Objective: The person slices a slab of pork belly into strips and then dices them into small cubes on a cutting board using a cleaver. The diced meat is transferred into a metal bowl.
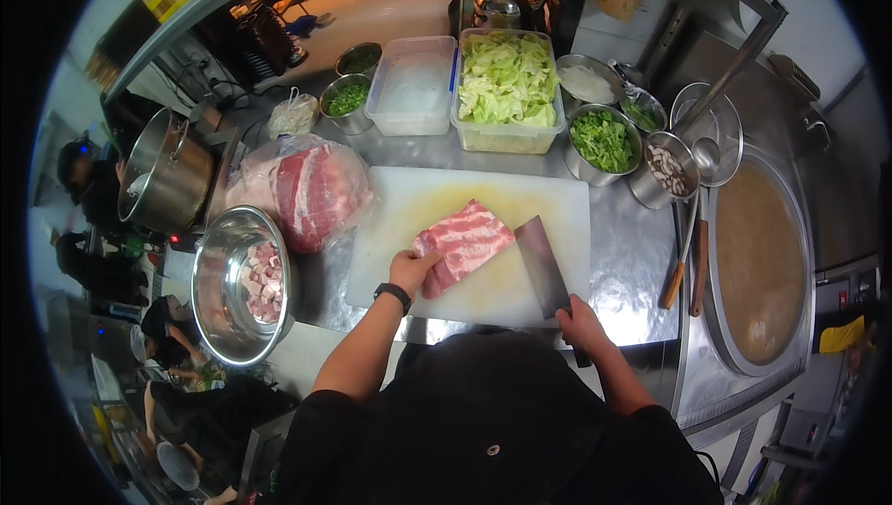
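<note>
A slab of raw ribbed meat (468,244) lies tilted on a white cutting board (376,191). My left hand (412,271), with a dark band at the wrist, rests on the slab's lower left end, its thumb on top. In my right hand (580,324) is the handle of a cleaver (542,268); its broad blade lies over the board just right of the meat. Left of the board, a large piece of raw meat (313,191) sits in a clear plastic bag. A steel bowl (209,282) at the left holds cubed raw meat (265,282).
Behind the board stand a plastic tub of cut lettuce (507,139), a lidded plastic container (411,87) and steel pots of greens (603,139). A ladle (705,153) and a large vat of brown liquid (759,261) are at the right, a stockpot (167,170) at the left. Several people work beyond.
</note>
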A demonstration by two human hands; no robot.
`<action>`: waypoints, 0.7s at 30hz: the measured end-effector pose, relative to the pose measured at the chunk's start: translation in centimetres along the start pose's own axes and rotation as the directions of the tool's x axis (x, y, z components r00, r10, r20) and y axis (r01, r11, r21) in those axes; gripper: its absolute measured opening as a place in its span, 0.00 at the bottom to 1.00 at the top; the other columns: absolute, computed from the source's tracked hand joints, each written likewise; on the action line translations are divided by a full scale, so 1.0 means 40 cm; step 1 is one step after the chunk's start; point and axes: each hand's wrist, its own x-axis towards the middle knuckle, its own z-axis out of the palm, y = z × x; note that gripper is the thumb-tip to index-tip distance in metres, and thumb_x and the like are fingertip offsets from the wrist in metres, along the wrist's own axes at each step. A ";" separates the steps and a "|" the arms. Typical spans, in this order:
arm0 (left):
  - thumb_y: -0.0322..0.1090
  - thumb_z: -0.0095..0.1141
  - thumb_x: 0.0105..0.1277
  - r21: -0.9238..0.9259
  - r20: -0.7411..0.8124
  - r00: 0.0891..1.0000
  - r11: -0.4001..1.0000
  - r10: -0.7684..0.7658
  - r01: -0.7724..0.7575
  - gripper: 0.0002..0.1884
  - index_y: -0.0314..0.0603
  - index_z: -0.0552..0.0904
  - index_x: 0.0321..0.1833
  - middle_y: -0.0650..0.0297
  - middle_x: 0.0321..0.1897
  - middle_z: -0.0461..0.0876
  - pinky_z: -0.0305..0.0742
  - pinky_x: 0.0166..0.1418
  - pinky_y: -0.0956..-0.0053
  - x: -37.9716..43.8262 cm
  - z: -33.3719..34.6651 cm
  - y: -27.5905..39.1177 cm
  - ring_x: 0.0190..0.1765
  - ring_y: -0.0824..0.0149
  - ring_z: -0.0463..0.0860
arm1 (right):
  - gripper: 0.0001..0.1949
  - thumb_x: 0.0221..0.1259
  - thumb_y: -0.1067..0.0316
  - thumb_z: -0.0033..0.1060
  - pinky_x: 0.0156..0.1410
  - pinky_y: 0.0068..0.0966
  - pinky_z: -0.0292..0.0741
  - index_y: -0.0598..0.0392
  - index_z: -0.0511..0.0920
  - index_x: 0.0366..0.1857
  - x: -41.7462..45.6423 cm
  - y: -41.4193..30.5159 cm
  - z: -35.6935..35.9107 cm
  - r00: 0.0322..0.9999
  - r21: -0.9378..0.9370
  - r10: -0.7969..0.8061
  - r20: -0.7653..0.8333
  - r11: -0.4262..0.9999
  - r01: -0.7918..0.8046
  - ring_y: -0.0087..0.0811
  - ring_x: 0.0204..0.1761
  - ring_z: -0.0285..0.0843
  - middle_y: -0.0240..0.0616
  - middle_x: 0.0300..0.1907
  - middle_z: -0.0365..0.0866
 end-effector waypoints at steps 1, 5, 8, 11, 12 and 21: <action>0.38 0.77 0.68 0.077 -0.025 0.998 0.996 0.056 -0.054 0.18 0.30 0.83 0.45 0.60 0.34 0.87 0.81 0.35 0.69 0.000 0.011 0.001 0.33 0.67 0.85 | 0.15 0.76 0.62 0.59 0.48 0.50 0.83 0.66 0.73 0.46 0.000 0.006 0.007 0.998 0.032 0.059 0.022 0.998 -0.060 0.59 0.42 0.88 0.61 0.40 0.87; 0.36 0.78 0.67 0.220 -0.091 0.982 0.965 0.166 -0.142 0.19 0.27 0.83 0.47 0.56 0.36 0.89 0.85 0.38 0.67 0.005 0.033 -0.013 0.36 0.64 0.89 | 0.16 0.75 0.60 0.59 0.54 0.53 0.81 0.66 0.73 0.46 0.006 0.036 0.036 0.999 0.025 0.024 -0.032 0.999 -0.023 0.66 0.48 0.86 0.65 0.43 0.85; 0.34 0.79 0.64 0.016 0.001 1.000 1.000 0.018 -0.018 0.17 0.31 0.84 0.44 0.56 0.35 0.90 0.86 0.38 0.67 -0.001 0.009 -0.028 0.35 0.64 0.89 | 0.16 0.75 0.60 0.58 0.54 0.52 0.81 0.67 0.73 0.46 0.009 0.048 0.055 0.996 0.082 0.079 -0.037 0.994 -0.076 0.66 0.48 0.85 0.66 0.43 0.84; 0.30 0.76 0.66 -0.017 0.188 0.973 0.990 -0.136 0.142 0.15 0.29 0.84 0.47 0.56 0.36 0.90 0.89 0.39 0.65 -0.017 -0.017 -0.039 0.35 0.62 0.91 | 0.16 0.75 0.60 0.58 0.54 0.51 0.81 0.67 0.73 0.46 0.005 0.042 0.060 0.996 0.039 0.066 -0.063 0.997 -0.064 0.65 0.49 0.86 0.65 0.43 0.85; 0.29 0.74 0.67 -0.016 0.170 0.980 0.994 -0.101 0.105 0.14 0.30 0.84 0.49 0.56 0.37 0.90 0.90 0.40 0.63 -0.024 -0.015 -0.043 0.36 0.60 0.91 | 0.16 0.75 0.60 0.58 0.52 0.51 0.81 0.67 0.73 0.46 0.001 0.035 0.058 0.997 0.050 0.014 -0.076 0.999 -0.011 0.64 0.47 0.86 0.64 0.42 0.85; 0.26 0.64 0.74 -0.420 0.260 0.958 0.879 -0.122 0.226 0.09 0.34 0.84 0.54 0.57 0.45 0.89 0.90 0.57 0.58 -0.016 -0.034 -0.051 0.49 0.60 0.91 | 0.15 0.78 0.61 0.58 0.41 0.47 0.83 0.65 0.72 0.48 -0.034 -0.041 0.021 0.995 0.102 0.095 -0.016 0.990 -0.093 0.50 0.33 0.88 0.58 0.37 0.84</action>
